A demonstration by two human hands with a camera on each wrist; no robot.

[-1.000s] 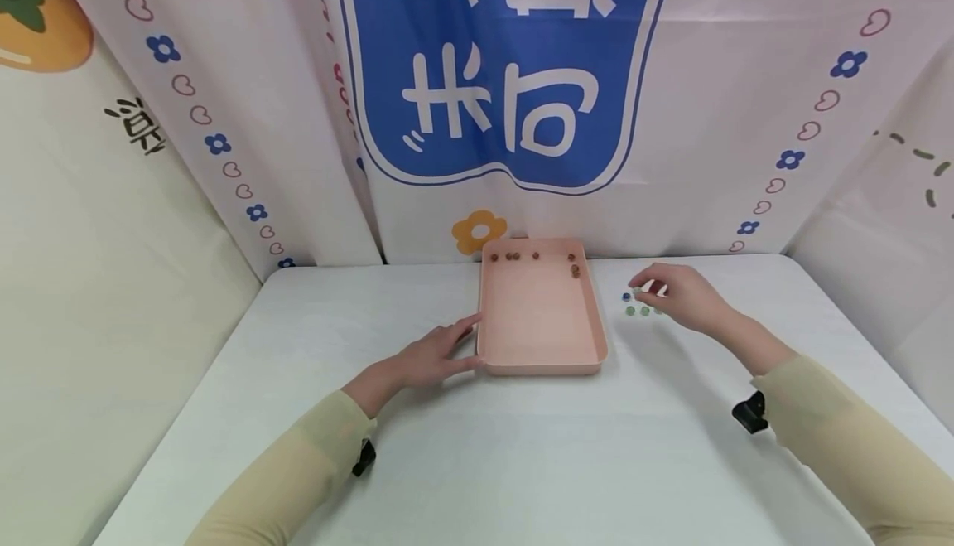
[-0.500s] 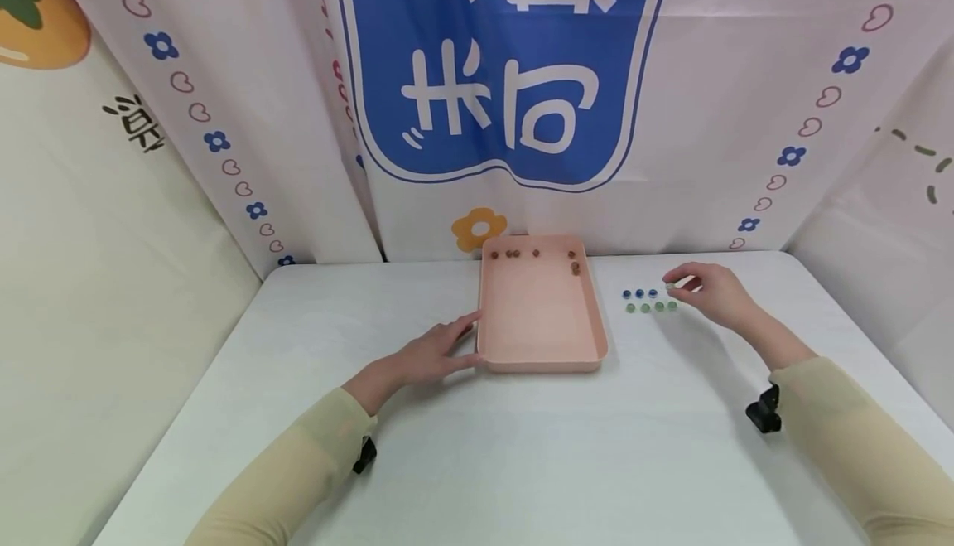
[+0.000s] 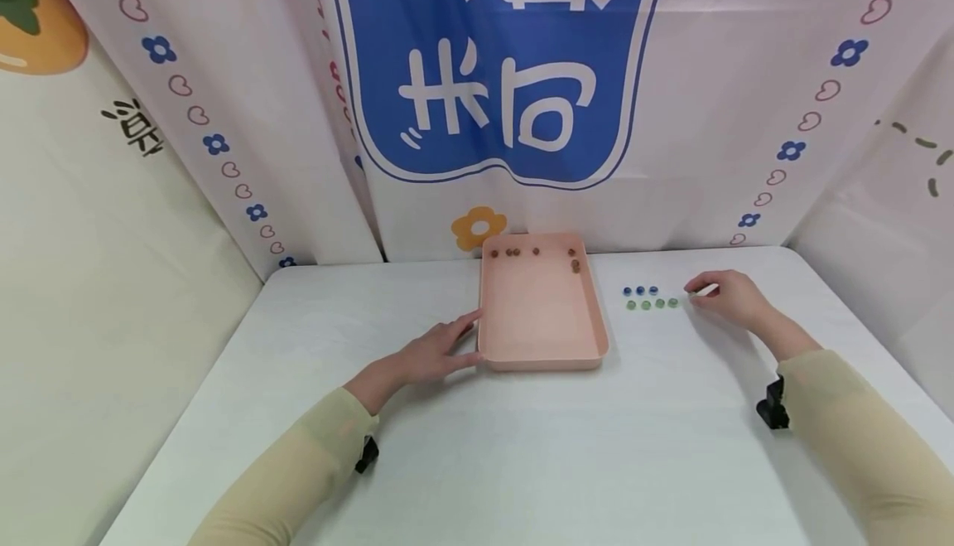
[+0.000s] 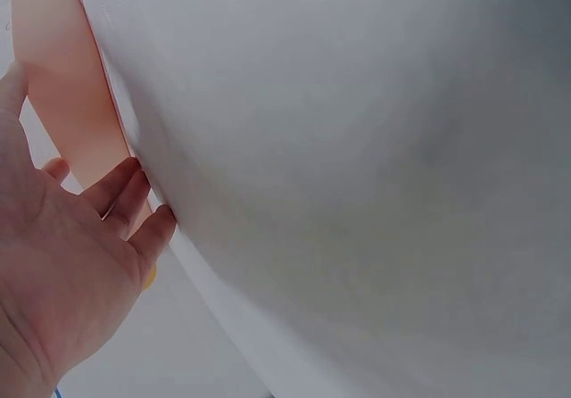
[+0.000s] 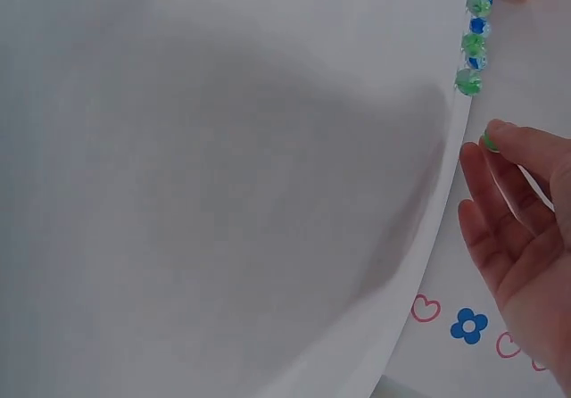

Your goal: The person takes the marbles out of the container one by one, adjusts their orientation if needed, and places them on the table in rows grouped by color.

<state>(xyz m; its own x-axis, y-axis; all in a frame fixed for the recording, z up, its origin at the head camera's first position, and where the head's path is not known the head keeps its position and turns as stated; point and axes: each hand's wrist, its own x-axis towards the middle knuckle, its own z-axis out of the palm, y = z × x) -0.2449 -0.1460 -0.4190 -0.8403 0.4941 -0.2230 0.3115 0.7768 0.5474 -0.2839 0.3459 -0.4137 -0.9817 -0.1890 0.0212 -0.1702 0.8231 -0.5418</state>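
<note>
My left hand (image 3: pixel 428 355) rests at the left side of a pink tray (image 3: pixel 538 314), its fingers extended and touching the tray's wall. The left wrist view shows those fingers against the pink wall (image 4: pixel 71 86). Over at the right, my right hand (image 3: pixel 730 296) pinches a green marble (image 5: pixel 491 140) between thumb and fingertips, close over the white table. To its left lie two rows on the table: three blue marbles (image 3: pixel 640 291) behind, several green marbles (image 3: pixel 646 305) in front. Inside the tray, several small brown balls (image 3: pixel 536 251) sit along the far wall and far right corner.
The white table (image 3: pixel 522 455) ends at the back against a hanging cloth (image 3: pixel 417 223) printed with flowers and hearts. More cloth walls (image 3: pixel 97 281) stand at both sides. The tray's far end is close to the back cloth.
My right hand has moved right, past the end of the rows, with the green marble pinched in it. The blue and green marbles it covered earlier now show. The left hand stays at the tray.
</note>
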